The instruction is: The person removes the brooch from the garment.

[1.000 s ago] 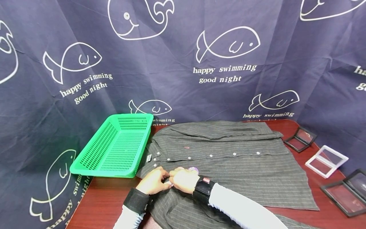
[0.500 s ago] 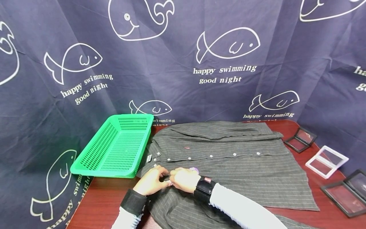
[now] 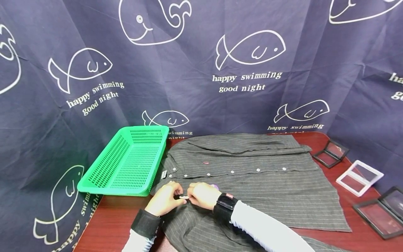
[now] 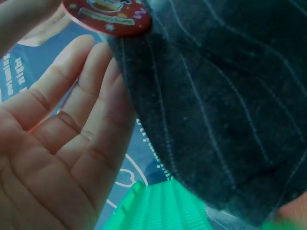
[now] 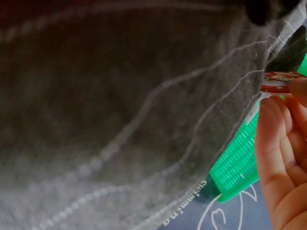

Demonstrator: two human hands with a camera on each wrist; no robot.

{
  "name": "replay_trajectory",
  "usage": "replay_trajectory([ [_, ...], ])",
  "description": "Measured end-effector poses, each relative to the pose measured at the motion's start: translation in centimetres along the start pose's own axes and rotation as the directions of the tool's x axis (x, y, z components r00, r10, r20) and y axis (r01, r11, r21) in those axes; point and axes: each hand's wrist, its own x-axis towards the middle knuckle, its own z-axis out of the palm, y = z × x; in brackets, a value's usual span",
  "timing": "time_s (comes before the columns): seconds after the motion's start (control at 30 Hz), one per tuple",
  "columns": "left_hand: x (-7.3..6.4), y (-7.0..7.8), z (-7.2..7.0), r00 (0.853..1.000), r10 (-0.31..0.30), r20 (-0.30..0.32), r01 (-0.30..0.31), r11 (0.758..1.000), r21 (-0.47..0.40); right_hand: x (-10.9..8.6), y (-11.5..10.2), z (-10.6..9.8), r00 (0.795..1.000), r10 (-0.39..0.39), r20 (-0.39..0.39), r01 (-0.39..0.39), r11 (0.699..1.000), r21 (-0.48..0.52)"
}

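Observation:
A dark grey pinstriped shirt (image 3: 258, 196) with white buttons lies spread on the table, collar to the left. Both hands meet at its front below the collar. Thumb and forefinger of my left hand (image 3: 165, 199) hold one side of a round badge (image 3: 184, 197), seen edge-on in the head view. My right hand (image 3: 203, 196) pinches its other side. The left wrist view shows the red printed face of the badge (image 4: 110, 17) against the cloth. In the right wrist view the right thumb lies on the badge (image 5: 276, 86). A purple round badge (image 3: 214, 186) shows behind the right hand.
An open green plastic basket (image 3: 135, 164) stands at the left of the red-brown table (image 3: 104, 213). At the right edge are a white-framed case (image 3: 359, 177) and two dark-framed ones, one at the back (image 3: 330, 153) and one nearer (image 3: 382, 213). A printed curtain (image 3: 201, 70) hangs behind.
The hands have shifted slightly up toward the collar, and the left fingers have changed their hold. More of the badge's pale edge shows between the hands. The shirt's main body stays put.

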Motion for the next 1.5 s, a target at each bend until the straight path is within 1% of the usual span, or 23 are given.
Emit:
replay_trajectory([
  [0.1, -0.01, -0.16, 0.10, 1.000, 0.008, 0.004, -0.008, 1.000, -0.001, 0.09, 0.19, 0.18, 1.000, 0.020, -0.013, -0.020, 0.999, 0.028],
  [0.27, 0.06, -0.41, 0.26, 1.000, 0.026, 0.004, -0.026, 1.000, -0.013, 0.16, 0.51, 0.56, 0.998, 0.056, -0.005, -0.056, 0.996, 0.064],
  [0.4, 0.16, -0.69, 0.49, 0.998, 0.060, -0.028, -0.060, 0.998, 0.002, 0.22, 0.65, 0.66, 0.996, 0.086, 0.004, -0.086, 0.993, 0.079],
  [0.5, 0.24, -0.87, 0.63, 0.996, 0.074, -0.052, -0.073, 0.997, 0.019, 0.26, 0.65, 0.54, 0.994, 0.111, 0.002, -0.110, 0.990, 0.088],
  [0.67, 0.36, -0.84, 0.62, 0.996, 0.067, -0.063, -0.066, 0.998, 0.018, 0.24, 0.51, 0.13, 0.988, 0.154, 0.005, -0.154, 0.981, 0.118],
  [0.83, 0.48, -0.76, 0.47, 0.996, 0.062, -0.061, -0.062, 0.998, 0.003, 0.29, 0.58, 0.11, 0.983, 0.184, 0.016, -0.184, 0.966, 0.179],
  [1.07, 0.56, -0.99, 0.60, 0.999, 0.019, -0.035, -0.019, 1.000, 0.017, 0.66, 0.91, 0.16, 0.968, 0.247, 0.052, -0.251, 0.922, 0.294],
  [1.33, 0.61, -0.75, 0.53, 1.000, -0.009, -0.029, 0.009, 1.000, 0.024, 0.90, 0.89, 0.00, 0.958, 0.276, 0.075, -0.285, 0.902, 0.325],
  [1.43, 0.60, -0.67, 0.51, 1.000, -0.006, -0.028, 0.007, 1.000, 0.023, 0.93, 0.89, 0.00, 0.956, 0.281, 0.081, -0.292, 0.896, 0.334],
  [1.5, 0.59, -0.72, 0.60, 0.999, 0.007, -0.037, -0.006, 1.000, 0.027, 0.95, 0.88, -0.08, 0.954, 0.285, 0.090, -0.299, 0.892, 0.340],
])
